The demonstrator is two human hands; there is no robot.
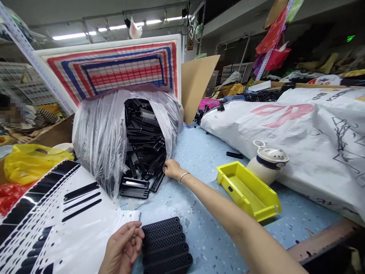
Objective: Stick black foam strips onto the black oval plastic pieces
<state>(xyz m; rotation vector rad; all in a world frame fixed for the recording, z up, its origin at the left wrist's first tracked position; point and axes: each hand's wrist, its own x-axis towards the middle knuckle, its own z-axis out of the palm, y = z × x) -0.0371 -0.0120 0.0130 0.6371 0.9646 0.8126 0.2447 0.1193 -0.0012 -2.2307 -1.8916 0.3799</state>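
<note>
My right hand (172, 169), with a bracelet at the wrist, reaches to the lower right edge of a clear plastic bag (99, 129) full of black plastic parts (142, 133). Its fingers are closed at the bag's edge, and what they grip is hidden. Near the bottom, my left hand (125, 243) has its fingers curled together around something too small to name. Just right of it, a row of black textured pieces (167, 243) lies side by side on the blue table (196, 152). Tiny shiny bits (191, 207) are scattered between the hands.
A yellow tray (248, 190) and a white lidded cup (268, 163) stand at the right, before a large white sack (285, 129). White sheets with black strips (81, 199) lie left, near a yellow bag (37, 161). A person (25, 118) sits far left.
</note>
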